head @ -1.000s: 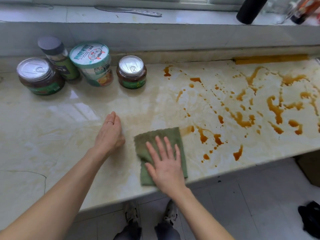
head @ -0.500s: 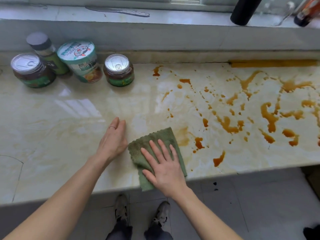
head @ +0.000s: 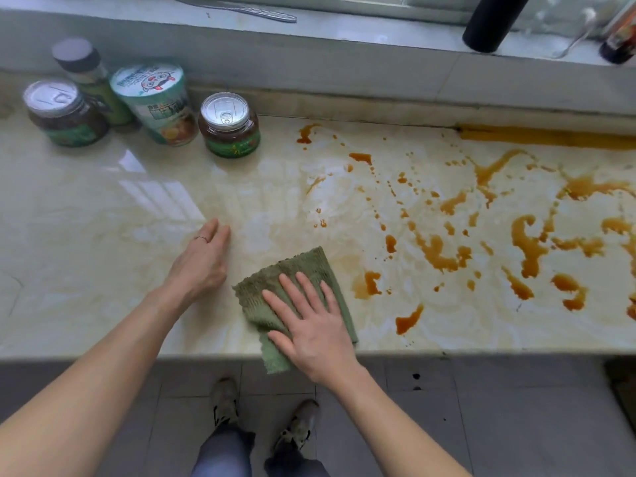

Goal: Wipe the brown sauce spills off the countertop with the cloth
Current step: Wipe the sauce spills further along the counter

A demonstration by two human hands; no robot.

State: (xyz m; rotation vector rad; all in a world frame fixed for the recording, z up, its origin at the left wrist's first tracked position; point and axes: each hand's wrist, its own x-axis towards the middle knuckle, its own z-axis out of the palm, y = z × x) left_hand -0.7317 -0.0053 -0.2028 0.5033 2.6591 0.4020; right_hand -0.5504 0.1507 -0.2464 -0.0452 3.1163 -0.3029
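Observation:
A green cloth (head: pixel 303 270) lies flat at the front edge of the pale marble countertop (head: pixel 103 215), one corner hanging over the edge. My right hand (head: pixel 309 318) presses on it with fingers spread and straight. My left hand (head: pixel 203 263) rests flat on the bare counter just left of the cloth. Brown sauce spills (head: pixel 437 249) cover the counter to the right of the cloth, from small drops near it to big blotches (head: pixel 530 246) further right. A long sauce streak (head: pixel 550 137) runs along the back wall joint.
Two sealed jars (head: pixel 229 127) (head: pixel 63 113), a paper cup tub (head: pixel 155 101) and a grey-capped bottle (head: pixel 86 75) stand at the back left. On the window sill behind are a black cylinder (head: pixel 492 22), a dark bottle (head: pixel 619 36) and a metal utensil (head: pixel 241 10). Tiled floor and my shoes lie below.
My right hand drew the cloth toward the front edge, leaving a faint smear where sauce was. The left hand stayed on the counter beside it.

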